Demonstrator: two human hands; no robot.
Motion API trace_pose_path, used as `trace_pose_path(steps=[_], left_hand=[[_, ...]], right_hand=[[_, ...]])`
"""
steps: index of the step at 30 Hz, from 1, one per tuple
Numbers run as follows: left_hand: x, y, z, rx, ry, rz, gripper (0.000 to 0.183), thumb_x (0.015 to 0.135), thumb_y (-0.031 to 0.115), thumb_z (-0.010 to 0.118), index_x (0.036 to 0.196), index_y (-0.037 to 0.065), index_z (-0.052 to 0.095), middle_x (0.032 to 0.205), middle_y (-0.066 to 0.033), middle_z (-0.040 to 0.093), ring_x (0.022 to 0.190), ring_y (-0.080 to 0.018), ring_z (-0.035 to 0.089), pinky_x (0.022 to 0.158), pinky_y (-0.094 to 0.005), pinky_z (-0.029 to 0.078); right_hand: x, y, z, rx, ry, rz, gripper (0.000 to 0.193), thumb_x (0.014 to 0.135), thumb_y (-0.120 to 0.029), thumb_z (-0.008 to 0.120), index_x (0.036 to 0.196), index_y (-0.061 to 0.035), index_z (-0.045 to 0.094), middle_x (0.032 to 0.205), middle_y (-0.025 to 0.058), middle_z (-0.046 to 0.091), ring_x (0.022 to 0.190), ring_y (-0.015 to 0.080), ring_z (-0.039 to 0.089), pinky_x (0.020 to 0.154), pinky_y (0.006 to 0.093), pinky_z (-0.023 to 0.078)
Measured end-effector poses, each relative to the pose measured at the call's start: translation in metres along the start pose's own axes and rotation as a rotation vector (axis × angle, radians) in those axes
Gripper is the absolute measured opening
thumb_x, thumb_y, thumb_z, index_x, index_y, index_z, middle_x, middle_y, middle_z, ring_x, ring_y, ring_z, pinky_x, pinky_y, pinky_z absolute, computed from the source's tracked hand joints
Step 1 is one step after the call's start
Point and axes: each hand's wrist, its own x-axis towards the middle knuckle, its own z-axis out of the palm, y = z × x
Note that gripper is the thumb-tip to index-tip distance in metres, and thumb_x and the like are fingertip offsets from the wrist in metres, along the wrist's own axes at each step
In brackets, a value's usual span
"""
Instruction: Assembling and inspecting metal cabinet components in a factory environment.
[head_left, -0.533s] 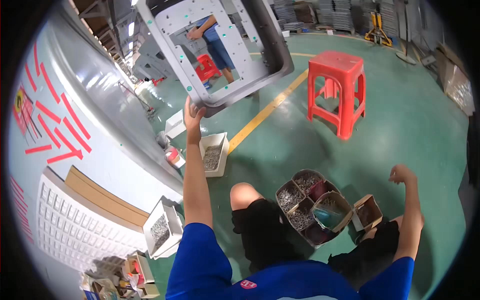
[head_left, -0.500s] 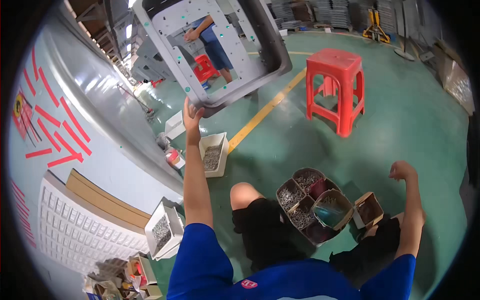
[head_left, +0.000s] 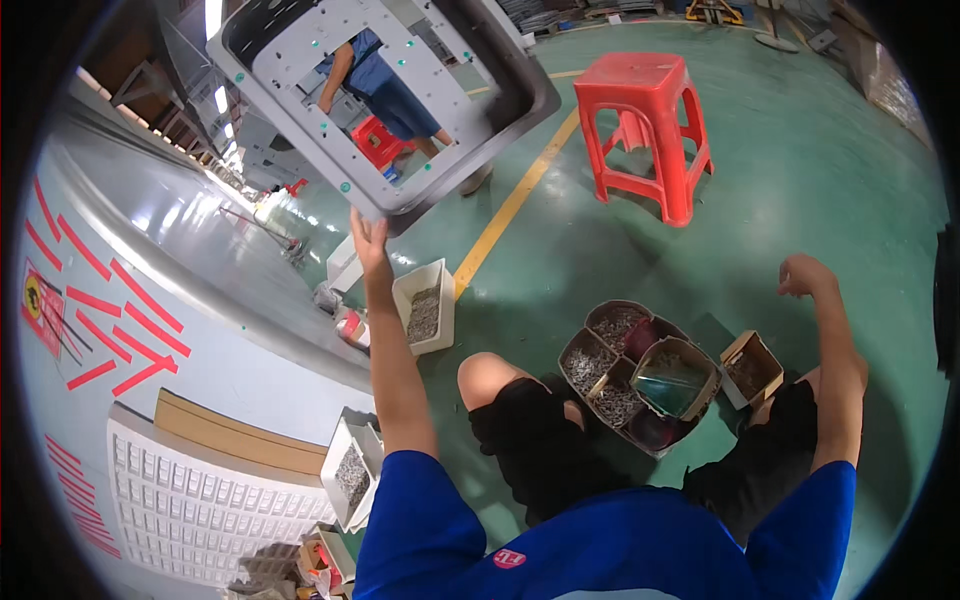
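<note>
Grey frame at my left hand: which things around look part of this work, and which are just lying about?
Probably in the work:
grey frame, at your left hand
sectioned tub of small parts

Seemingly just standing about:
nearer red stool
white gridded panel

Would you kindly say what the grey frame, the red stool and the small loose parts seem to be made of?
The grey frame: probably painted metal or plastic; its smooth, satin surface leaves this open.
The red stool: likely glossy plastic, given its highlights and rounded edges.
The small loose parts: apparently bare metal, from their silvery glint.
</note>
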Motion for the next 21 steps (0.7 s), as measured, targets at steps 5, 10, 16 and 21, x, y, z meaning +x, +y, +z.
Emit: trace_pose_path(steps=[5,10,16,21], left_hand=[[-0.027,0.017,0.039,-0.009,0.005,0.062,0.081,0.079,0.020,0.064,0.140,0.005,0.013,0.135,-0.0172,0.029,0.124,-0.0276,0.030,0.100,-0.0367,0.028],[-0.061,0.026,0.092,-0.020,0.092,0.228,0.081,0.080,0.025,0.063,0.141,0.006,0.012,0.137,-0.0136,0.028,0.124,-0.0262,0.030,0.102,-0.0396,0.025],[-0.090,0.003,0.129,-0.103,0.167,0.200,0.068,0.088,0.039,0.046,0.138,0.003,0.018,0.138,-0.0152,0.027,0.126,-0.0259,0.030,0.103,-0.0395,0.024],[-0.090,0.024,0.156,-0.076,-0.008,0.256,0.061,0.090,0.036,0.042,0.136,0.000,0.024,0.137,-0.0165,0.029,0.127,-0.0275,0.029,0.103,-0.0396,0.026]], right_hand=[[-0.001,-0.004,-0.002,-0.005,-0.051,0.080,0.020,0.070,-0.018,0.065,0.084,-0.0049,0.067,0.071,0.0082,0.066,0.064,0.0196,0.063,0.063,0.0338,0.051],[-0.004,0.003,0.003,-0.088,-0.007,0.076,0.019,0.069,-0.017,0.064,0.083,-0.0044,0.067,0.071,0.0089,0.066,0.065,0.0191,0.064,0.060,0.0327,0.051],[0.011,0.003,0.009,-0.005,-0.037,0.082,0.021,0.066,-0.020,0.064,0.082,-0.0065,0.067,0.075,0.0112,0.066,0.067,0.0233,0.064,0.066,0.0350,0.051],[0.009,0.009,0.009,0.054,-0.071,0.054,0.021,0.069,-0.019,0.066,0.080,-0.0014,0.065,0.069,0.0116,0.065,0.061,0.0190,0.064,0.060,0.0316,0.052]])
